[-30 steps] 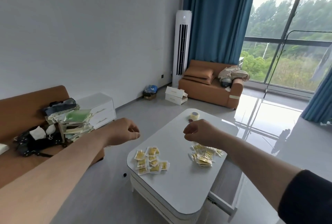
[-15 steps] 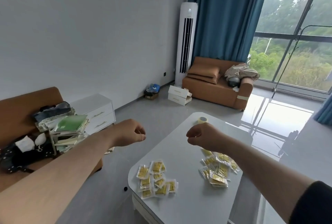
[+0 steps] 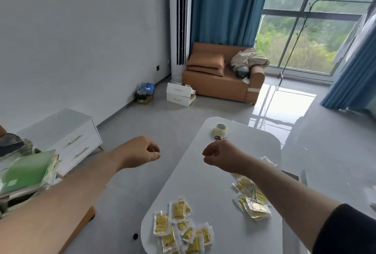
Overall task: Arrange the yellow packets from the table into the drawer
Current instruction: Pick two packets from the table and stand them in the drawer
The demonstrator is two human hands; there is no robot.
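Both arms are stretched out in front of the person, held up in the air over the near end of the white desk (image 3: 213, 172). The left hand (image 3: 140, 152) hangs over the floor just off the desk's left edge. Its grip is curled in on itself, fingers folded toward the palm, with nothing showing inside it. The right hand (image 3: 221, 156) is above the desk top and curled the same way, with nothing visible in its grip (the palm side faces away, so I only see the knuckles and thumb). The two hands are level with each other and apart.

The yellow packets (image 3: 181, 227) lie flat on the desk in a loose cluster at its near left corner, overlapping one another. A second heap (image 3: 255, 209) sits toward the right side of the desk, partly hidden under the right forearm. Neither hand touches either lot.

At the far end of the desk stands a roll of tape (image 3: 220, 129). Over to the left is a white cabinet (image 3: 61, 131) with a stack of green folders (image 3: 26, 172) in front of it. A brown sofa (image 3: 219, 84) sits by the blue curtain (image 3: 223, 5).
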